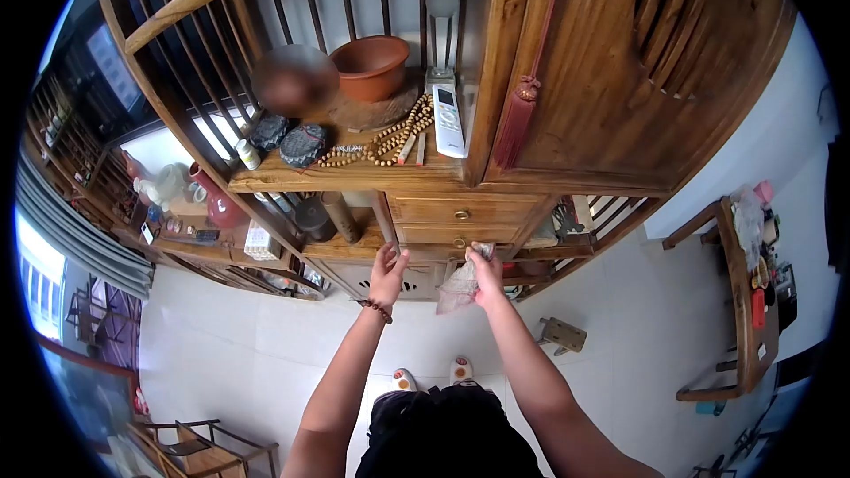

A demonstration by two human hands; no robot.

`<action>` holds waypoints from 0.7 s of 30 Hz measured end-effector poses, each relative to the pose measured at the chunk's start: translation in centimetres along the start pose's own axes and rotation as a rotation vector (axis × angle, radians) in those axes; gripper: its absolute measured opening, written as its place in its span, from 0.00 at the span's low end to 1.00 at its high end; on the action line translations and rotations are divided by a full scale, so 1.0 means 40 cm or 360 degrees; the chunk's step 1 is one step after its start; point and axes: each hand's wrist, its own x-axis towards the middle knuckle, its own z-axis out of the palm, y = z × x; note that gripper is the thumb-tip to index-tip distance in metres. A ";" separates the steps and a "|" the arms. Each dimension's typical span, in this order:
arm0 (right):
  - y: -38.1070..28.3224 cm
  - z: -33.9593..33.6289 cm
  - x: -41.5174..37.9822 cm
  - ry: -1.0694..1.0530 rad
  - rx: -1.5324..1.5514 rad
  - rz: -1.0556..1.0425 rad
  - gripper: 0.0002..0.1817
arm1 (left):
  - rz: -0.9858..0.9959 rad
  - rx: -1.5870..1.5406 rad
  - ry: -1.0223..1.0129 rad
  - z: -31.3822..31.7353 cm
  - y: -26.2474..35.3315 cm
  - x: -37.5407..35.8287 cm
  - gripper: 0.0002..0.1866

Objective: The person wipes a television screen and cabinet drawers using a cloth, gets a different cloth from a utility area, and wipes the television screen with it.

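My right hand [485, 274] is closed on a crumpled, greyish-pink cloth [457, 290], which hangs down in front of the wooden cabinet. Beside it, to the left, my left hand [386, 281] is raised with thumb and fingers apart and holds nothing visible; a beaded bracelet [375, 310] circles that wrist. Its fingertips are close to the shelf edge, below an upright divider. Just above both hands are two small drawers [434, 211] with round brass pulls.
On the upper shelf sit a terracotta pot [372, 69], dark carved stones [303, 145], wooden beads [390, 143] and a white remote control [447, 119]. A red tassel [520, 119] hangs on the cabinet door. A small stool [563, 335] stands right; a wooden chair [204, 451] is lower left.
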 end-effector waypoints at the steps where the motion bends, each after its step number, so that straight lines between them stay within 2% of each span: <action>1: -0.013 0.003 0.011 -0.0013 -0.0059 0.0080 0.08 | 0.0049 0.0013 -0.0002 0.003 -0.017 0.016 0.39; 2: -0.008 -0.004 0.022 -0.0027 -0.0121 0.0164 0.09 | 0.0094 0.0024 0.0000 0.006 -0.023 0.018 0.37; 4: 0.025 -0.001 0.055 -0.0122 -0.0239 0.0078 0.08 | 0.0113 0.0023 -0.0024 0.013 -0.021 0.029 0.37; 6: 0.005 0.037 0.040 -0.0070 -0.0105 0.0374 0.11 | 0.0136 0.0023 -0.0044 0.021 -0.016 0.030 0.36; 7: 0.025 0.029 0.054 -0.0120 -0.0045 0.0428 0.14 | 0.0188 0.0022 -0.0044 0.023 -0.015 0.028 0.36; 9: 0.061 0.029 0.052 -0.0075 0.0056 0.0350 0.15 | 0.0262 0.0023 -0.0042 0.022 0.009 0.035 0.35; 12: 0.047 0.021 -0.010 -0.0029 0.0058 0.0285 0.16 | 0.0761 0.0627 0.0126 0.019 0.046 0.029 0.28; 13: 0.043 0.009 -0.042 -0.0083 0.0075 0.0318 0.15 | 0.0831 0.0648 0.0152 0.030 0.086 0.002 0.25; 14: 0.053 -0.011 -0.061 -0.0135 0.0090 0.0350 0.14 | 0.0828 0.0644 0.0147 0.033 0.079 0.007 0.25; 16: 0.068 -0.040 -0.116 -0.0123 0.0112 0.0325 0.13 | 0.1193 0.0918 0.0213 0.029 0.070 0.019 0.27; 19: 0.047 -0.070 -0.226 -0.0120 0.0014 0.0399 0.11 | 0.1129 0.0657 0.0026 0.003 0.046 0.014 0.30; 21: 0.064 -0.099 -0.268 -0.0217 -0.0041 0.0396 0.09 | 0.0922 0.0466 0.0027 -0.025 -0.012 0.001 0.35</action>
